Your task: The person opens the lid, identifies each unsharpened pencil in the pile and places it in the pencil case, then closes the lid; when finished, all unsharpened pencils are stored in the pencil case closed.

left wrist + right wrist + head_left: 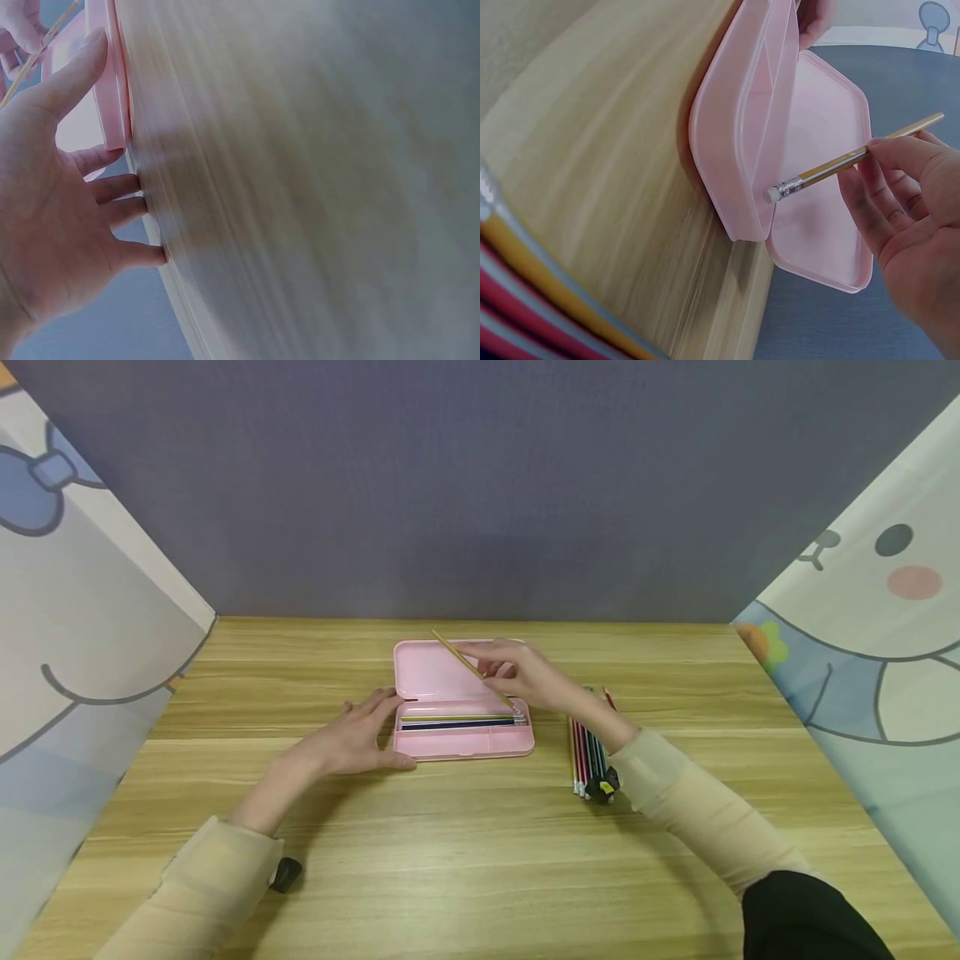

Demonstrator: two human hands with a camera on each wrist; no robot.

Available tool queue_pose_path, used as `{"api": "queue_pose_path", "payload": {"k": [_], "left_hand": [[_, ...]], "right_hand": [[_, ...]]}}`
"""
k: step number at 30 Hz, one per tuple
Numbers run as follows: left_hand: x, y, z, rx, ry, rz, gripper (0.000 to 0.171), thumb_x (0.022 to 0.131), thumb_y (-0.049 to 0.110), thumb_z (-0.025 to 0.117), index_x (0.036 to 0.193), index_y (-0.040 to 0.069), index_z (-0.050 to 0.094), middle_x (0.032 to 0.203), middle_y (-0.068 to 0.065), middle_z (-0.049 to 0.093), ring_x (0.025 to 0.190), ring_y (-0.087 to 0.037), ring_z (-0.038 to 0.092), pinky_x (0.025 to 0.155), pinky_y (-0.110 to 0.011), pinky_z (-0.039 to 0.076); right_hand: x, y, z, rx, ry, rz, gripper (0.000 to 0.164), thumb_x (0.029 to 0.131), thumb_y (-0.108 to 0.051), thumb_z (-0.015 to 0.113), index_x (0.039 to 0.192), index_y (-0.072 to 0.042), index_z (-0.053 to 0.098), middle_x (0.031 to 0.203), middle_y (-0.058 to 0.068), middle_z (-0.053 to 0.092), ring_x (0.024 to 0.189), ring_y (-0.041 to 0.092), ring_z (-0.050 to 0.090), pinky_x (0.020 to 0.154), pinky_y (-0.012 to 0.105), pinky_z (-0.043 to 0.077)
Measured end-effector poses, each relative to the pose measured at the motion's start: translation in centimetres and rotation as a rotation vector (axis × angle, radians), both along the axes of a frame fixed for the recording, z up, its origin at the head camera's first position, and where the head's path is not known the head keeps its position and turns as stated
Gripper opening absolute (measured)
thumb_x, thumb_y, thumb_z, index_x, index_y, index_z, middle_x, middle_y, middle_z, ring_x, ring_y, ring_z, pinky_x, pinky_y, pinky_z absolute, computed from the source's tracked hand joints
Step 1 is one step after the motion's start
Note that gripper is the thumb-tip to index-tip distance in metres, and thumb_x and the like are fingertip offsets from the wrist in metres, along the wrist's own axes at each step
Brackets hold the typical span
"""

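A pink pencil case (442, 745) lies with its lid (427, 670) folded back on the table. Several pencils (457, 723) rest in its rear compartment. My left hand (352, 739) touches the case's left end, thumb at the front corner and the other fingers spread straight toward the back. My right hand (525, 675) pinches a yellow pencil (832, 166) between thumb and fingers above the case. That pencil is tilted, its white eraser end low at the right part of the case and its other end raised to the left.
To the right of the case, a bundle of pencils (579, 760) lies on the wooden table (465, 860), partly under my right forearm. A dark grey panel (480, 493) stands behind the table. Printed cartoon panels (862, 610) flank both sides.
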State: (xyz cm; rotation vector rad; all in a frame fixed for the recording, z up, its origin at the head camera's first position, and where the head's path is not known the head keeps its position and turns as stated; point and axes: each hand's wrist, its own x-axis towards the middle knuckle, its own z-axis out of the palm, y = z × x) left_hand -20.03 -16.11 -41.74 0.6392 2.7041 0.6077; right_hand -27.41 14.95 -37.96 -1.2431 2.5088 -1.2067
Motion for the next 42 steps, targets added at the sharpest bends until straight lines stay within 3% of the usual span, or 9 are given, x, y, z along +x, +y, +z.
{"api": "queue_pose_path", "payload": {"k": [14, 30, 42], "left_hand": [[0.0, -0.1, 0.2, -0.009, 0.006, 0.003, 0.107, 0.083, 0.061, 0.077, 0.16, 0.004, 0.028, 0.169, -0.026, 0.021, 0.158, -0.047, 0.017, 0.122, -0.076, 0.013], [-0.1, -0.2, 0.0, 0.002, -0.004, 0.011, 0.109, 0.082, 0.062, 0.077, 0.161, 0.005, 0.027, 0.169, -0.027, 0.02, 0.158, -0.047, 0.016, 0.122, -0.076, 0.01], [-0.1, -0.2, 0.0, 0.01, -0.001, 0.006, 0.108, 0.082, 0.064, 0.076, 0.161, 0.007, 0.028, 0.169, -0.026, 0.022, 0.158, -0.048, 0.018, 0.121, -0.077, 0.012]], "right_hand": [[0.1, -1.4, -0.5, 0.108, -0.026, 0.01, 0.054, 0.093, 0.008, 0.066, 0.144, -0.01, 0.06, 0.106, 0.013, 0.068, 0.099, 0.024, 0.07, 0.087, 0.026, 0.062], [0.3, -1.7, -1.1, 0.223, 0.104, 0.034, 0.048, 0.092, 0.005, 0.068, 0.137, -0.014, 0.067, 0.101, 0.008, 0.072, 0.093, 0.018, 0.069, 0.083, 0.026, 0.06], [0.4, -2.0, -1.6, 0.259, 0.037, 0.002, 0.041, 0.093, -0.003, 0.073, 0.133, -0.011, 0.07, 0.105, 0.007, 0.077, 0.095, 0.017, 0.071, 0.083, 0.028, 0.06]]}}
